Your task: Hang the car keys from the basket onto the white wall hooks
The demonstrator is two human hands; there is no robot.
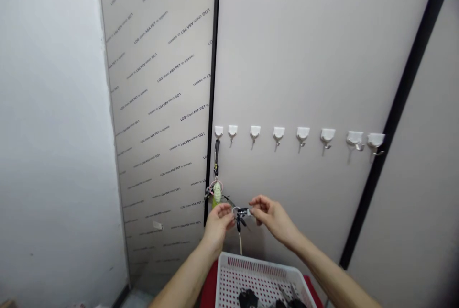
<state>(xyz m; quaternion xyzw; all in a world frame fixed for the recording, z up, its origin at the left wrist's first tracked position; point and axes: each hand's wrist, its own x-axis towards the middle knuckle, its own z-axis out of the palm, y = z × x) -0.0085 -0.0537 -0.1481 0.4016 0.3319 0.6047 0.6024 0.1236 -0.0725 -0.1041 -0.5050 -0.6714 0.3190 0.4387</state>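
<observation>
My left hand [219, 224] is closed, its fingertips pinching the side of a metal key ring [235, 209] with black pieces hanging from it. My right hand [270, 214] is closed too, thumb and fingers gripping the end of a dark and silver piece [244, 211] joined to the ring. A thin pale cord [240, 243] dangles below. Just behind my left hand, a green charm [217, 192] with a pink ring hangs by a black strap [216, 155] from the leftmost white hook [218, 132]. The exact kind of the black pieces is too small to tell.
Several white adhesive hooks [278, 134] run in a row across the grey panel. Beneath my hands a white perforated basket [261, 265] holds black items [248, 298], on something red [209, 286]. Black vertical strips [212, 83] edge the panel, and a white wall [53, 131] stands left.
</observation>
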